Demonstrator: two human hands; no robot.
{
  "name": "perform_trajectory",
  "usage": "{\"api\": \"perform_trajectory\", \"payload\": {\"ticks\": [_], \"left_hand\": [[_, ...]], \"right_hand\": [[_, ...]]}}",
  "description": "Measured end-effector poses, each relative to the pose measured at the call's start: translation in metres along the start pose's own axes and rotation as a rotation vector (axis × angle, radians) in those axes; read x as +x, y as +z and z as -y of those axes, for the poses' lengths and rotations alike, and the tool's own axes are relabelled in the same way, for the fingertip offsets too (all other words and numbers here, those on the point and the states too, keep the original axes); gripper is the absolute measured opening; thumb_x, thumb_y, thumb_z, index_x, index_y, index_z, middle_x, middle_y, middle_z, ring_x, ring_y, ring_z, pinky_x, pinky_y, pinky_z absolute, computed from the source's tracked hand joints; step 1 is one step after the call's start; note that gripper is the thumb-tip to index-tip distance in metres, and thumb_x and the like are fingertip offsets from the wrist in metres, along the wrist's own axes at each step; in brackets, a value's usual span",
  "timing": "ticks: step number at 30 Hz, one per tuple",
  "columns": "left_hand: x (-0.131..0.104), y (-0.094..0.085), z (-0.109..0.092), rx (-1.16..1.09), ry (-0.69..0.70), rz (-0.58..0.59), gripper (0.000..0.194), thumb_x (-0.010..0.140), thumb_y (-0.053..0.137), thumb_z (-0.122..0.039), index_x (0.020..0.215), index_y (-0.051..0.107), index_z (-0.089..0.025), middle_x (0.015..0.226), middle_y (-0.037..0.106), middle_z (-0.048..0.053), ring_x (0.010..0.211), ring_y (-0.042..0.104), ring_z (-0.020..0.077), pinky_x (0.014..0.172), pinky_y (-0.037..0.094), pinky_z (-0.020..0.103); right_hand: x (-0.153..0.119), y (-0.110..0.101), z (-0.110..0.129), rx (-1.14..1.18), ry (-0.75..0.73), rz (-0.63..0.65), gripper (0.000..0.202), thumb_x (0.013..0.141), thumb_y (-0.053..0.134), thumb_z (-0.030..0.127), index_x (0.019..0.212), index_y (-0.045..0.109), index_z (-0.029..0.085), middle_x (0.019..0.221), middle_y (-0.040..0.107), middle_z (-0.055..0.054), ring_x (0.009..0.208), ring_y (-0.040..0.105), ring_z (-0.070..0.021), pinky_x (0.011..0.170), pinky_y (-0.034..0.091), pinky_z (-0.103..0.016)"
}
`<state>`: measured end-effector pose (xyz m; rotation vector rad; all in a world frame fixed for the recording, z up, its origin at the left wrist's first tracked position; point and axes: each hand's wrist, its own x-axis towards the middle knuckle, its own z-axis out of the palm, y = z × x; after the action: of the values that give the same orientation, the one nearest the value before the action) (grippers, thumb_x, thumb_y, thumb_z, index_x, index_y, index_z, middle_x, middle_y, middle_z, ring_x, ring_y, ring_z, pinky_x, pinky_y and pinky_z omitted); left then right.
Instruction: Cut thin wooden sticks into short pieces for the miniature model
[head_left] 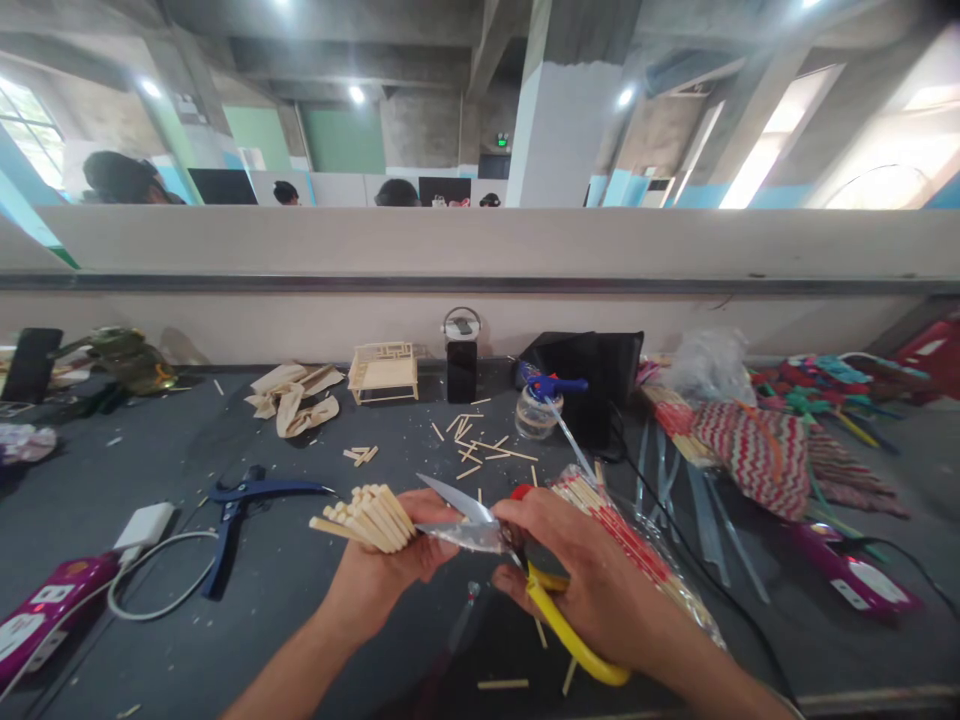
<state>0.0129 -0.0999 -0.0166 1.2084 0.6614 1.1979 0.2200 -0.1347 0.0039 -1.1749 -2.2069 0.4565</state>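
My left hand [379,585] is closed around a bundle of pale wooden sticks [371,520], their cut ends pointing up and to the left. In my right hand [600,555] is a pair of scissors [459,500] with yellow handles. Its blades stand apart and point left, the lower one reaching the fingers of my left hand beside the bundle. A small red patch shows by my right thumb. Short stick pieces [465,450] lie scattered beyond the hands. Right of my right hand lies a clear packet of sticks with red wrappers [622,535].
A small stick-built model [384,372] stands at the back, near a phone [461,372]. A blue glue gun [555,386] rests over a clear jar [535,418]. Blue pliers [232,520] and a purple power strip [60,610] lie left. Woven pieces [754,455] and a black cable [694,565] lie right.
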Motion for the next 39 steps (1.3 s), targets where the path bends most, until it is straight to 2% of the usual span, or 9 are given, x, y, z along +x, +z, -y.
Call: {"api": "perform_trajectory", "payload": {"ticks": [6, 12, 22, 26, 29, 34, 39], "left_hand": [[-0.002, -0.002, 0.001, -0.012, 0.029, 0.014, 0.010, 0.066, 0.078, -0.025, 0.076, 0.077, -0.026, 0.067, 0.063, 0.000, 0.047, 0.048, 0.0055, 0.041, 0.037, 0.015], [-0.004, -0.004, 0.001, 0.031, 0.025, -0.048, 0.017, 0.059, 0.082, -0.029, 0.073, 0.077, -0.021, 0.068, 0.064, 0.003, 0.046, 0.047, 0.0068, 0.040, 0.036, 0.017], [-0.004, -0.004, 0.002, 0.088, 0.043, -0.046, 0.015, 0.061, 0.081, -0.029, 0.074, 0.077, -0.022, 0.078, 0.069, 0.006, 0.057, 0.056, 0.0125, 0.046, 0.040, 0.020], [-0.004, -0.001, -0.001, 0.113, 0.018, -0.027, 0.013, 0.060, 0.081, -0.027, 0.072, 0.077, -0.023, 0.073, 0.070, 0.005, 0.054, 0.055, 0.0122, 0.045, 0.040, 0.021], [-0.003, 0.003, -0.003, 0.101, 0.009, -0.015, 0.011, 0.061, 0.080, -0.027, 0.072, 0.077, -0.023, 0.070, 0.069, 0.004, 0.052, 0.055, 0.0116, 0.045, 0.040, 0.021], [-0.005, 0.006, -0.005, 0.167, 0.024, -0.034, 0.009, 0.061, 0.078, -0.027, 0.069, 0.077, -0.021, 0.065, 0.068, 0.005, 0.055, 0.057, 0.0146, 0.045, 0.039, 0.022], [-0.006, 0.004, -0.009, 0.281, 0.070, -0.033, 0.008, 0.059, 0.079, -0.023, 0.066, 0.077, -0.024, 0.063, 0.069, 0.005, 0.053, 0.056, 0.0146, 0.045, 0.039, 0.023]], "right_hand": [[0.001, -0.002, 0.002, -0.006, -0.008, 0.014, 0.033, 0.080, 0.062, 0.017, 0.111, 0.050, 0.023, 0.095, 0.058, -0.002, 0.087, 0.054, -0.0164, 0.077, 0.045, -0.029], [0.002, -0.002, 0.003, -0.011, 0.006, 0.036, 0.031, 0.078, 0.063, 0.015, 0.106, 0.052, 0.023, 0.094, 0.058, -0.002, 0.085, 0.054, -0.0171, 0.075, 0.045, -0.030], [0.003, -0.002, 0.003, -0.063, 0.006, 0.061, 0.035, 0.077, 0.066, 0.017, 0.109, 0.052, 0.021, 0.094, 0.058, -0.004, 0.085, 0.054, -0.0188, 0.075, 0.045, -0.032], [0.003, -0.001, 0.004, -0.092, 0.004, 0.077, 0.029, 0.080, 0.063, 0.019, 0.107, 0.053, 0.020, 0.093, 0.057, -0.005, 0.085, 0.053, -0.0195, 0.074, 0.045, -0.033], [0.002, 0.002, 0.003, -0.121, 0.004, 0.090, 0.024, 0.083, 0.056, 0.014, 0.107, 0.054, 0.019, 0.091, 0.057, -0.005, 0.084, 0.052, -0.0195, 0.073, 0.044, -0.032], [0.000, 0.007, -0.004, -0.164, -0.015, 0.116, 0.040, 0.076, 0.049, 0.003, 0.113, 0.054, 0.018, 0.089, 0.057, -0.006, 0.081, 0.052, -0.0194, 0.071, 0.044, -0.031], [-0.005, 0.009, -0.009, -0.218, -0.013, 0.127, 0.044, 0.072, 0.047, 0.003, 0.113, 0.054, 0.018, 0.090, 0.058, -0.006, 0.080, 0.054, -0.0195, 0.069, 0.044, -0.030]]}}
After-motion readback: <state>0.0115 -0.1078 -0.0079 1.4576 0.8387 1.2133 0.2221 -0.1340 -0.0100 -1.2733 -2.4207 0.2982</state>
